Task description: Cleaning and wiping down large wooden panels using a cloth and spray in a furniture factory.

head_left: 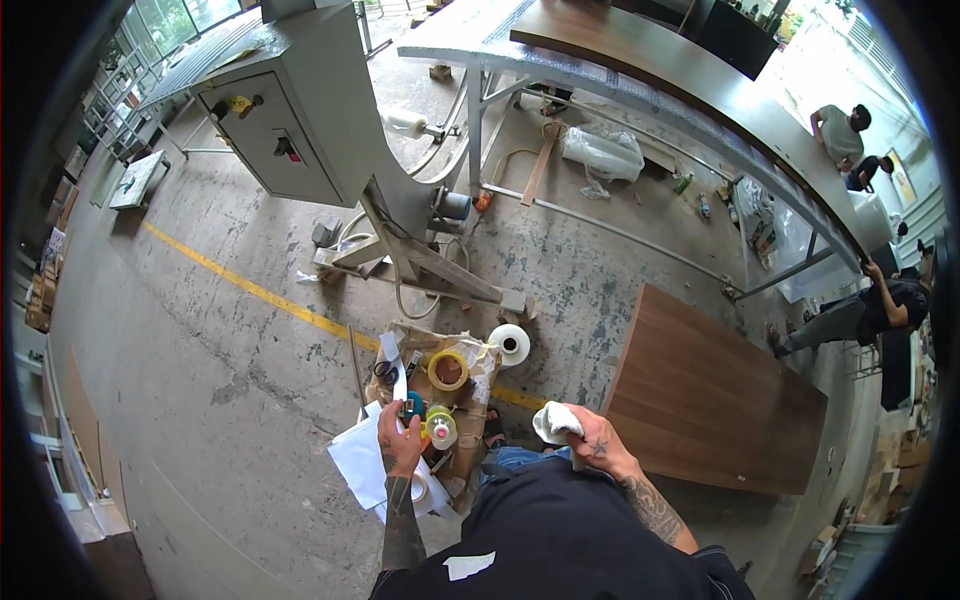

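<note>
My left hand [402,450] reaches over a cardboard-topped stand [470,410]. Its fingers close around a small teal object [413,404], whose kind I cannot make out. Right beside it stands a clear yellowish bottle [441,428] with a pinkish spot on top. Behind these lie a roll of yellow tape [448,370], black-handled scissors [385,373] and a white strip [392,362]. White paper sheets [357,462] hang over the stand's left side. My right hand [602,447], in front of my body, is closed on a bunched white cloth [555,422].
A white film roll [510,345] stands beyond the stand. Ahead is a grey machine cabinet [290,110]. A wood-grain panel [715,400] lies to the right. Behind it, a long table [440,45] bears another brown board [680,80]. A person [880,310] touches the table's right end.
</note>
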Demonstrator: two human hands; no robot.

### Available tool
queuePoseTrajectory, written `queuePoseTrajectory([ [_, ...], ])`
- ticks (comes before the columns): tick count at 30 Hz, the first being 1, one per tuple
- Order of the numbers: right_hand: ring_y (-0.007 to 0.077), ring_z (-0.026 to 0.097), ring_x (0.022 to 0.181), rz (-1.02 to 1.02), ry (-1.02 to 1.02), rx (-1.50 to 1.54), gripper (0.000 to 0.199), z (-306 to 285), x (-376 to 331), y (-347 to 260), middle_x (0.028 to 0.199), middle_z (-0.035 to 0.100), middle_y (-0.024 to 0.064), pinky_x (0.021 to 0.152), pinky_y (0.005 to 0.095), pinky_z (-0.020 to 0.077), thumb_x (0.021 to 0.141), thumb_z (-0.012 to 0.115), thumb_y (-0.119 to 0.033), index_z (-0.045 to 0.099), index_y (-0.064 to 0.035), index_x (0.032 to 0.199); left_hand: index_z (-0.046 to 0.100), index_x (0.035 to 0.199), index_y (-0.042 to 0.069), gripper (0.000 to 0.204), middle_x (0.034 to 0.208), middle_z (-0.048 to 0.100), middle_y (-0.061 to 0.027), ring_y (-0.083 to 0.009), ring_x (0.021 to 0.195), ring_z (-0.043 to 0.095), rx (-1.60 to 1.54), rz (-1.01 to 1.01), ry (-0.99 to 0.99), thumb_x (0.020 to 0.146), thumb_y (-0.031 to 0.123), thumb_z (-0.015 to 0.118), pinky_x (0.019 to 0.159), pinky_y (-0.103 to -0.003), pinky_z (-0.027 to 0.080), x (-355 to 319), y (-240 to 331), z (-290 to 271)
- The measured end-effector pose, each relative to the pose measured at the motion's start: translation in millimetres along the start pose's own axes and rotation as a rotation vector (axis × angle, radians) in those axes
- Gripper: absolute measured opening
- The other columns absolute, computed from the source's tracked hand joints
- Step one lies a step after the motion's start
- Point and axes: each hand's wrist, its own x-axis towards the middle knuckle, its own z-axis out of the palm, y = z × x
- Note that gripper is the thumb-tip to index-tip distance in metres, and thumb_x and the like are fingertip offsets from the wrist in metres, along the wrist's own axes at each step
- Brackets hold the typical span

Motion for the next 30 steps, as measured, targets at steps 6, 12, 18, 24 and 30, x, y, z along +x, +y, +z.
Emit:
queuePoseTrajectory([
  [6, 0.0351, 0.063, 0.111, 0.024, -0.002, -0.013, 0.054, -7, 3, 4, 0.120, 0.064, 0.0163, 0.093, 0.0387, 0.0505, 0.080, 0.066, -0.006, 0.054, -0.0101, 0.133, 0.058, 0.121, 0.001, 0.043, 0.118, 0.062, -0.0187, -0.0366, 0.111, 0.060, -0.002, -0.010, -0.026, 0.081, 0.010, 0.072, 0.098, -0.043, 0.047, 7, 10, 6],
  [12, 0.0355, 0.063, 0.111, 0.032, -0.005, -0.027, 0.054, -6, -9, 2, 0.120, 0.064, 0.0161, 0.094, 0.0392, 0.0504, 0.080, 0.067, -0.006, 0.055, -0.0098, 0.132, 0.058, 0.121, 0.002, 0.041, 0.116, 0.062, -0.0177, -0.0359, 0.107, 0.061, -0.052, -0.005, -0.048, 0.083, 0.012, 0.071, 0.095, -0.042, 0.048, 4, 19, 10],
  [18, 0.0333, 0.063, 0.114, -0.018, -0.021, -0.032, 0.052, 3, -8, 11, 0.123, 0.065, 0.0167, 0.097, 0.0372, 0.0493, 0.080, 0.062, 0.001, 0.056, -0.0063, 0.132, 0.060, 0.118, 0.003, 0.038, 0.110, 0.065, -0.0166, -0.0346, 0.103, 0.062, 0.003, -0.015, 0.019, 0.084, 0.015, 0.070, 0.091, -0.042, 0.049, -11, 4, 8],
  [24, 0.0238, 0.065, 0.110, 0.171, -0.042, 0.112, 0.051, 0, -7, 7, 0.117, 0.068, 0.0143, 0.095, 0.0333, 0.0486, 0.081, 0.050, 0.005, 0.058, -0.0035, 0.130, 0.062, 0.121, 0.001, 0.030, 0.118, 0.067, -0.0150, -0.0278, 0.112, 0.063, -0.041, -0.151, 0.169, 0.091, 0.009, 0.061, 0.097, -0.037, 0.048, 0, 22, -15],
  [30, 0.0273, 0.066, 0.108, 0.105, -0.146, 0.059, 0.049, 9, -8, 12, 0.114, 0.068, 0.0156, 0.093, 0.0345, 0.0492, 0.082, 0.050, 0.003, 0.058, -0.0035, 0.129, 0.062, 0.118, -0.001, 0.025, 0.108, 0.070, -0.0129, -0.0196, 0.095, 0.069, -0.201, -0.263, 0.202, 0.094, 0.005, 0.058, 0.087, -0.031, 0.053, -43, 22, -14],
])
